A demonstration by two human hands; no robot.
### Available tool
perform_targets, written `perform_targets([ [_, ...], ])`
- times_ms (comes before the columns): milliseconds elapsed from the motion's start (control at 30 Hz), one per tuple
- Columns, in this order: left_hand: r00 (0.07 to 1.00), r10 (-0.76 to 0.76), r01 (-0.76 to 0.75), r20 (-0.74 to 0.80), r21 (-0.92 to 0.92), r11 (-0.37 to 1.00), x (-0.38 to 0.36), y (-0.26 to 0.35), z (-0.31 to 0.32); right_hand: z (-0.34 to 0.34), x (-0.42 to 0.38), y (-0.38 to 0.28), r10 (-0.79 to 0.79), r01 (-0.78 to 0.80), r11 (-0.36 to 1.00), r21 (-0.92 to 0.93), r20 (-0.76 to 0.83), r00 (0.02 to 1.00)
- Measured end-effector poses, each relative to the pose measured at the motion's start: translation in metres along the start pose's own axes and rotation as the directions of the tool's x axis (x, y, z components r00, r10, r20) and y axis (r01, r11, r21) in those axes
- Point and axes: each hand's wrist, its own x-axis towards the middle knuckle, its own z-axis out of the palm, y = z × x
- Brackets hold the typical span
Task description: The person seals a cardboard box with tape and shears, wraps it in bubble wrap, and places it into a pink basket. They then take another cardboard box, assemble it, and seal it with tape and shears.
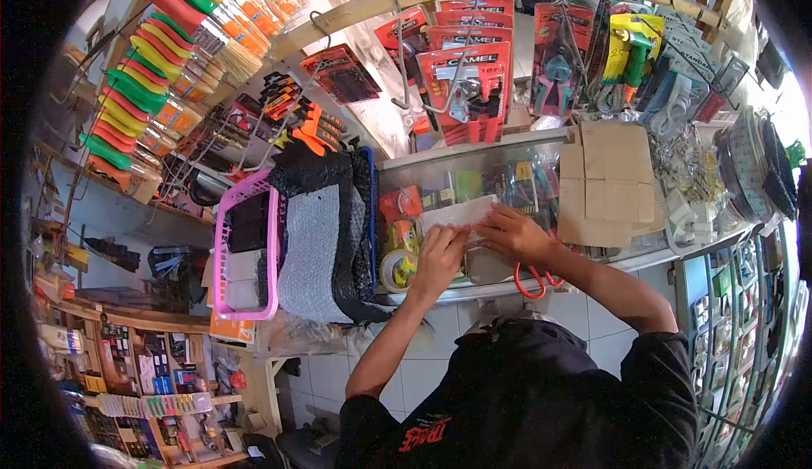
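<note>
A flat white packet (457,213), perhaps plastic-wrapped, lies on the glass counter (495,152) in front of me. My left hand (443,256) grips its near edge with bent fingers. My right hand (518,232) is closed on its right end, close beside the left; the fingertips are partly hidden. Below the right wrist show the red handles of a pair of scissors (530,284), whose blades I cannot see. A roll of tape (397,269) sits just left of my left hand.
Left of the tape are clear bubble wrap (315,245), black bubble wrap (348,253) and a pink basket (272,253). Cardboard (606,183) lies to the right. Carded tools (467,88) and paintbrushes (173,54) hang overhead on hooks.
</note>
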Motion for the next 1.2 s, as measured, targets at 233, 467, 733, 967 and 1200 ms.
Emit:
perform_targets([
  [233,0.998,0.017,-0.018,-0.066,-0.009,1.0,0.0,0.001,0.005,0.001,0.003,0.002,-0.034,0.034,0.999,0.012,-0.024,0.999],
  [467,0.998,-0.054,0.053,-0.021,-0.066,0.996,-0.004,-0.005,0.008,0.003,0.004,0.005,-0.053,0.054,0.998,0.02,-0.036,0.998],
  [733,0.942,-0.211,0.215,0.259,0.015,0.977,0.043,0.002,-0.055,0.003,0.003,0.007,-0.025,0.024,0.997,0.068,0.024,0.999],
  [967,0.826,-0.155,0.148,0.543,0.058,0.987,0.05,-0.044,-0.041,0.0,0.003,0.003,-0.014,0.016,0.997,0.076,-0.026,1.0],
  [1200,0.845,-0.172,0.123,0.507,0.129,0.984,0.041,-0.029,-0.021,-0.004,0.003,0.001,-0.016,0.016,0.999,0.048,-0.015,1.0],
])
